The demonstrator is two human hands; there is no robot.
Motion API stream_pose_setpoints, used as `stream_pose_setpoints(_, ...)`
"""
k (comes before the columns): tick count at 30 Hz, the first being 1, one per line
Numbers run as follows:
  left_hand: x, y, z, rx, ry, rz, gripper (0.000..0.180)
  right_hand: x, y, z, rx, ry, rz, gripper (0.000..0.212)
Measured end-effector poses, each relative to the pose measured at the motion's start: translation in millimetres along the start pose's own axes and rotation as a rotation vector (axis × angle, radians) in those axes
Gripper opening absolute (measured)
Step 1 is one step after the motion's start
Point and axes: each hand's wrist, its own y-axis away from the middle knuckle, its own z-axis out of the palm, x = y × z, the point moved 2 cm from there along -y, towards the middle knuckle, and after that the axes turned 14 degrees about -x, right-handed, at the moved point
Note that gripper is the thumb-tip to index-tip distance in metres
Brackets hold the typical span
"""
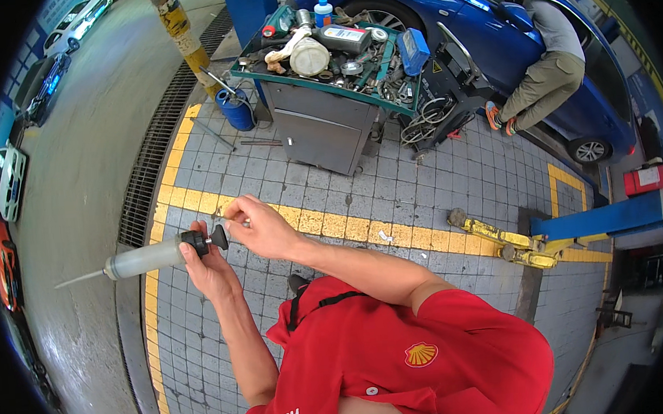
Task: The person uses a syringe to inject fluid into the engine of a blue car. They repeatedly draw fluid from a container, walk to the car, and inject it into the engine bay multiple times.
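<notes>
A large fluid syringe point(146, 260) lies almost level in front of me, its translucent barrel to the left and a thin nozzle point(82, 280) at the tip. My left hand point(212, 269) is wrapped round its black end cap point(192, 244) from below. Just right of the cap, a short metal rod leads to the black plunger handle point(219, 237), which sits close to the barrel. Close beside that handle is my right hand point(263, 228), its fingers curled together in a pinch. Whatever is between those fingertips is too small to make out.
Ahead stands a grey tool cart point(315, 121), its green tray heaped with bottles and tools. A person point(558, 56) leans into a blue car point(457, 25). A yellow lift arm point(500, 238) reaches in from the right; a floor grate point(147, 173) runs along the left.
</notes>
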Motion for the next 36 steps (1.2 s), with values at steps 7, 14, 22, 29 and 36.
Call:
stream_pose_setpoints(7,-17,-12,-27,-0.113,0.178,-0.233,0.061,7,-38,4,-0.64,0.536,0.32,0.068)
stream_pose_setpoints(14,-83,-70,-141,0.172,0.253,-0.57,0.048,94,-47,55,-0.629,0.129,0.722,0.036)
stream_pose_setpoints(22,-155,-41,-199,0.407,0.3,-0.891,0.047,170,-20,83,-0.615,0.229,0.925,0.069)
stream_pose_setpoints(29,-171,-32,-199,0.323,0.274,-0.905,0.048,148,-4,73,-0.552,0.41,0.923,0.048)
stream_pose_setpoints(36,-175,-52,-173,0.296,0.042,-0.709,0.062,185,-17,58,-0.569,0.396,0.888,0.086)
